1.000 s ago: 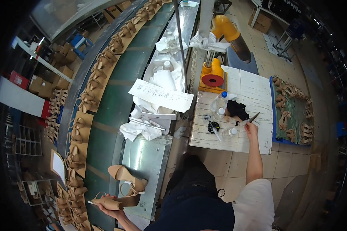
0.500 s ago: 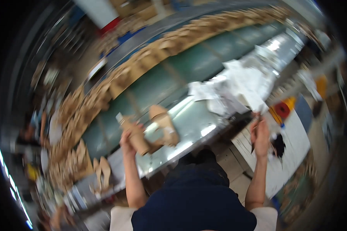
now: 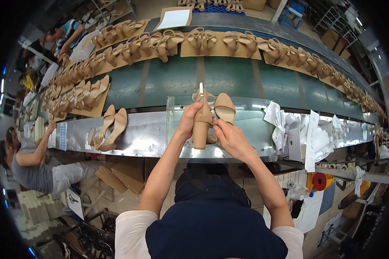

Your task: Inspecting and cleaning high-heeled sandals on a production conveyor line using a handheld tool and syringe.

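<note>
A beige block-heeled sandal (image 3: 200, 134) is upright in my left hand (image 3: 189, 117), its heel toward me and the fingers wrapped round its back part. A small shiny pale piece (image 3: 201, 89) shows at its far end. My right hand (image 3: 230, 137) is closed beside the heel, its fingertips pinching a thin beige strap (image 3: 212, 124). Which shoe that strap belongs to is partly hidden by the fingers. A second beige sandal (image 3: 225, 108) lies on the glass-topped plate (image 3: 173, 110) just beyond my right hand.
Rows of beige sandals (image 3: 231, 39) on cardboard line the far side of a green conveyor belt (image 3: 160, 82). A pair of sandals (image 3: 113, 126) stands on the metal ledge at left, near a co-worker (image 3: 32, 166). Crumpled white paper (image 3: 317, 140) lies at right.
My right hand has come from above the side table at right to the sandal in my left hand. The view has swung round to face the conveyor.
</note>
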{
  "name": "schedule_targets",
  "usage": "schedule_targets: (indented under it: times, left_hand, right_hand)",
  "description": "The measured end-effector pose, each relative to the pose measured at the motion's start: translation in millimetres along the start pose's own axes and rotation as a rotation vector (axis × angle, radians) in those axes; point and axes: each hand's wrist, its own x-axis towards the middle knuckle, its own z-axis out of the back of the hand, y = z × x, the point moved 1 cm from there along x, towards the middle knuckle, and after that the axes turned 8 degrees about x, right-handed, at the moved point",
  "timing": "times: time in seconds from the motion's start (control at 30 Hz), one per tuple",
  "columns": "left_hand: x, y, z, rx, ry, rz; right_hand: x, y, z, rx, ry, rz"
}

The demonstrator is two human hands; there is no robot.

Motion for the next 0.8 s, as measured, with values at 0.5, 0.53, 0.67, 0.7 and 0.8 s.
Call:
schedule_targets:
  times: [0.5,0.53,0.67,0.7,0.8]
  left_hand:
    - [-5,11,5,0.048,-0.116,-0.116]
    - [-4,8,4,0.049,-0.112,-0.116]
    - [-2,2,0,-0.017,-0.095,-0.082]
    - [-1,2,0,-0.026,-0.087,-0.061]
    - [0,1,-1,-0.034,-0.094,-0.043]
  right_hand:
    - [16,16,-4,-0.442,0.152,-0.055]
    - [17,17,-3,-0.438,0.146,-0.065]
    - [21,5,5,-0.090,0.137,-0.029]
    - [21,3,7,-0.093,0.136,-0.027]
    - [20,1,7,-0.056,0.145,0.008]
